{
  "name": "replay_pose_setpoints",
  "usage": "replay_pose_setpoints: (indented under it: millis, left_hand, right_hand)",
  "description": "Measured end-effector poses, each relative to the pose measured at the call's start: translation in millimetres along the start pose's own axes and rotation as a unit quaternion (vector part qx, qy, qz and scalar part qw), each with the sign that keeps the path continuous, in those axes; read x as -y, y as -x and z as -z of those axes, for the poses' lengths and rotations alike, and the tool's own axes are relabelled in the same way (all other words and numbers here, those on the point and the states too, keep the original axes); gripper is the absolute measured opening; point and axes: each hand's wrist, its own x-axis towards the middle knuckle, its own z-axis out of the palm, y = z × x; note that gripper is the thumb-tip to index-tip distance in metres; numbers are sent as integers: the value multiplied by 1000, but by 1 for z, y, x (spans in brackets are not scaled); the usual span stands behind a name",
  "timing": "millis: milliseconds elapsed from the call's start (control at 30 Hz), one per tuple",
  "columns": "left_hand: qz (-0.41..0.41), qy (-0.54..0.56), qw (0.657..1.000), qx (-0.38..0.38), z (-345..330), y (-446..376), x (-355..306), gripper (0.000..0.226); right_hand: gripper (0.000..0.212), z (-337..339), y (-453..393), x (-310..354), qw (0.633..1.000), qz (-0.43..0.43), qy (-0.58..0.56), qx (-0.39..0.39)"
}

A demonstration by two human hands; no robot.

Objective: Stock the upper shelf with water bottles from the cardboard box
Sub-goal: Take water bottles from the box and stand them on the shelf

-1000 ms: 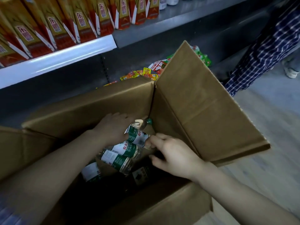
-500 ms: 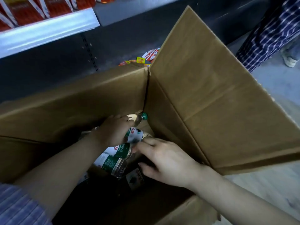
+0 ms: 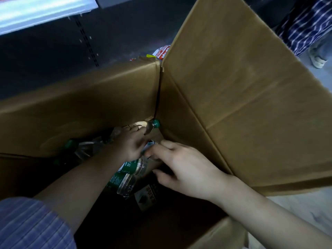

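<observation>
An open cardboard box [image 3: 251, 108] fills most of the view, with several clear water bottles lying inside it. My left hand [image 3: 130, 144] reaches deep into the far corner and grips a bottle whose green cap [image 3: 156, 123] points at the box corner. My right hand [image 3: 185, 169] is just right of it, fingers curled around the lower end of that same bottle. Two more bottles with green labels [image 3: 131, 167] lie under my left wrist. Another bottle [image 3: 84, 150] lies further left in the shadow.
A white shelf edge [image 3: 41, 13] runs across the top left, with a dark shelf back below it. Colourful packets [image 3: 162, 51] show behind the box. A person in striped trousers [image 3: 309, 22] stands at the top right on the pale floor.
My head has moved closer and lower over the box, so the upper shelf has slid out of view. Both hands have stayed on the bottle in the far corner, the right one closing in.
</observation>
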Motion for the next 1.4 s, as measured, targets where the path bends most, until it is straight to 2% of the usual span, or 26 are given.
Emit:
replay_pose_setpoints:
  millis: [67, 167, 267, 400, 500, 733, 1067, 1267, 1400]
  left_hand:
    - [-1, -2, 1000, -10, -9, -5, 6, 65]
    - [-34, -80, 996, 20, -6, -8, 0, 46]
    - [-41, -137, 988, 53, 1, -13, -1, 54]
    - [-35, -116, 989, 90, 3, -19, 6, 68]
    - [-32, -90, 992, 81, 4, -21, 10, 68]
    - [-22, -113, 988, 106, 6, -24, 9, 71]
    - [2, -145, 987, 66, 16, -1, 24, 72]
    - [-13, -148, 988, 45, 30, 16, 18, 67]
    - [-19, -139, 990, 25, 48, 30, 13, 66]
  right_hand:
    - [39, 1, 0, -1, 1000, -3, -6, -2]
    - [39, 0, 1, -2, 1000, -1, -3, -2]
    - [38, 0, 1, -2, 1000, 5, 0, -11]
    - [39, -3, 2, -3, 1000, 13, 2, -14]
    - [38, -4, 4, -3, 1000, 16, 5, -12]
    - [38, -4, 6, -1, 1000, 18, -5, -6]
    - [38, 1, 4, 7, 1000, 17, 3, -8]
    - [44, 10, 5, 17, 1000, 11, -7, -7]
    - [36, 21, 7, 29, 1000, 24, -7, -14]
